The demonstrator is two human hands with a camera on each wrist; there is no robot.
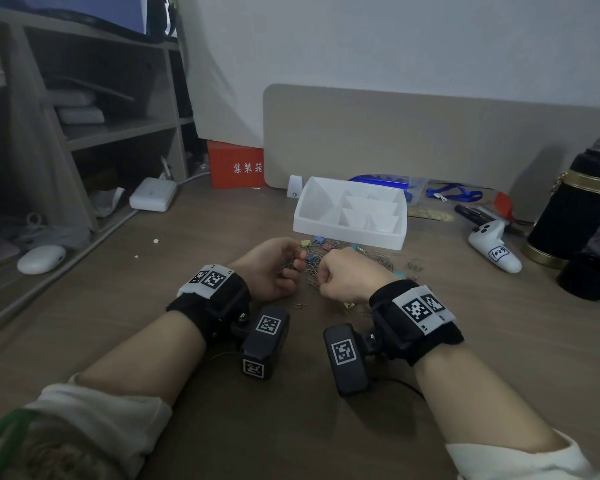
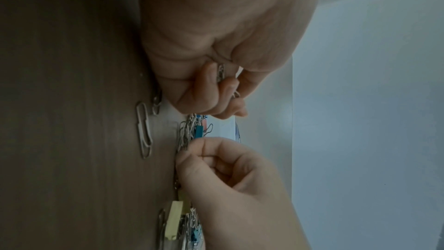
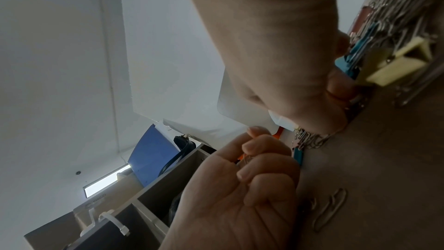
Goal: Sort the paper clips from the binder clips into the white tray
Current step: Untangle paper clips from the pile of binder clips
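A mixed pile of silver paper clips and coloured binder clips [image 1: 347, 254] lies on the brown desk just in front of the white tray [image 1: 388, 237], which has several compartments. My left hand [image 1: 293, 268] sits at the pile's left edge, fingers curled round a small bunch of paper clips [image 2: 220, 72]. My right hand [image 1: 321, 277] is fisted over the pile's near side; its thumb and forefinger pinch paper clips [image 3: 312, 140] at the table surface. A loose paper clip [image 2: 144, 130] lies between the wrists. A yellow binder clip [image 3: 396, 67] and a blue binder clip [image 2: 199, 130] sit in the pile.
A black flask [image 1: 575, 209] and a white controller [image 1: 496, 249] stand at the right. A blue lanyard [image 1: 454, 192] lies behind the tray. A white mouse [image 1: 41, 258], a white charger [image 1: 152, 195], a red box [image 1: 236, 164] and shelves are at the left.
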